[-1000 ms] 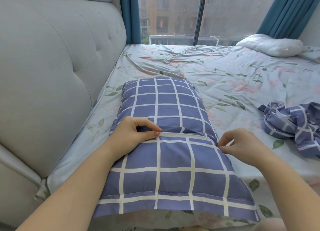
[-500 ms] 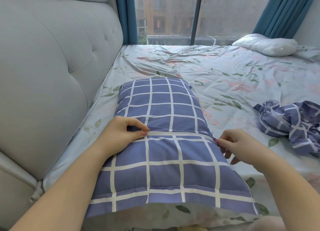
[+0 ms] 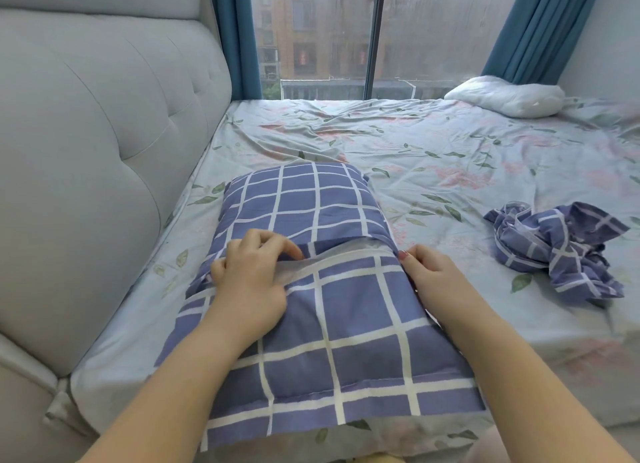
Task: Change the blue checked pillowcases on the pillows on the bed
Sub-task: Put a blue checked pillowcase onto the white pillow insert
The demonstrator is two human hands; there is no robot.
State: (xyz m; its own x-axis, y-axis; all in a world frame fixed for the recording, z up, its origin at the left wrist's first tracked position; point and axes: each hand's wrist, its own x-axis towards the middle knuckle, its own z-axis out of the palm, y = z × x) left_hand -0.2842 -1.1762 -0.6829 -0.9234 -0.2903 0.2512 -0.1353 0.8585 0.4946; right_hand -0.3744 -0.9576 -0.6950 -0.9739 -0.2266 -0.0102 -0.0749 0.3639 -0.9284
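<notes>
A pillow in a blue checked pillowcase lies lengthwise on the floral bed sheet in front of me. My left hand pinches the edge of the case's overlapping flap at its left side. My right hand grips the same flap edge at the right side. The flap is lifted a little, and a gap shows the pale inside between my hands. A second blue checked pillowcase lies crumpled on the sheet to the right. A bare white pillow rests at the far right corner.
A grey padded headboard runs along the left side of the bed. A large window with teal curtains stands behind the bed. The near mattress edge drops off at the lower right.
Both hands have closed on the flap edge and drawn it back toward me, opening a gap in the case. My view has tilted up slightly.
</notes>
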